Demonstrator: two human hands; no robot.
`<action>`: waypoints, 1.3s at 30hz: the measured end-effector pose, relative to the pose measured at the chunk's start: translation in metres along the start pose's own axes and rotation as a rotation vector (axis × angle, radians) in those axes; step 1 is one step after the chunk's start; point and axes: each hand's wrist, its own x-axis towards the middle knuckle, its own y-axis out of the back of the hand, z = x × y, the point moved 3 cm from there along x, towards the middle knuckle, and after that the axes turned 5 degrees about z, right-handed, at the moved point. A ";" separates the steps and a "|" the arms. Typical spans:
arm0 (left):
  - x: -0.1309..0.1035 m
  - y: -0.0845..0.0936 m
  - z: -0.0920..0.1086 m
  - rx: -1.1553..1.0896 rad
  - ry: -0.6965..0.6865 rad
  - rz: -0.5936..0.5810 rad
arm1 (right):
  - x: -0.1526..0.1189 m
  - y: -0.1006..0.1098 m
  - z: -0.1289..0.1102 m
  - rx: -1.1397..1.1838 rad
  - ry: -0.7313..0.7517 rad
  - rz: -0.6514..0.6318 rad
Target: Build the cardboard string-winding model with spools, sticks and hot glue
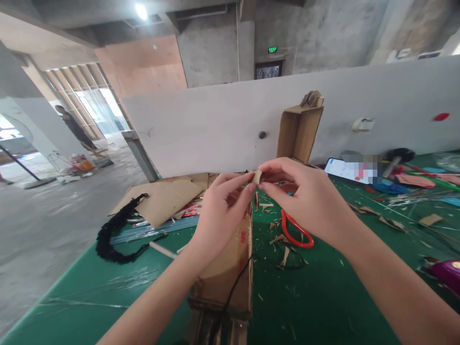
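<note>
A small piece of brown cardboard (258, 177) is pinched between both hands above the table. My left hand (227, 203) holds its left side between thumb and fingertips. On the right side, the thumb and forefinger of my right hand (293, 184) grip the same piece. Beneath my left hand lies a long cardboard box (226, 273) with a red mark and a black cord across it. Red-handled scissors (296, 235) rest below my right hand, their blades hidden. Cardboard scraps (285, 256) are scattered beside the box.
A tall cardboard structure (300, 132) stands by the white partition. A phone (347, 171) and tangled supplies lie at the right, a purple object (447, 273) nearer. Flat cardboard (165, 199), a black fuzzy strip (111, 239) and clear strips lie left. A person (74, 127) is far left.
</note>
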 end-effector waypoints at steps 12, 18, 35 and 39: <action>0.000 0.007 0.000 0.402 -0.163 -0.107 | -0.005 -0.011 -0.008 -0.204 0.265 -0.077; 0.000 0.009 -0.001 0.344 -0.097 -0.153 | -0.005 -0.011 -0.007 -0.220 0.284 -0.093; 0.002 0.006 -0.016 -0.068 0.192 -0.115 | -0.005 -0.024 0.005 0.065 0.050 0.022; 0.002 0.008 -0.017 0.107 0.097 -0.125 | -0.004 -0.028 0.012 0.139 -0.090 0.069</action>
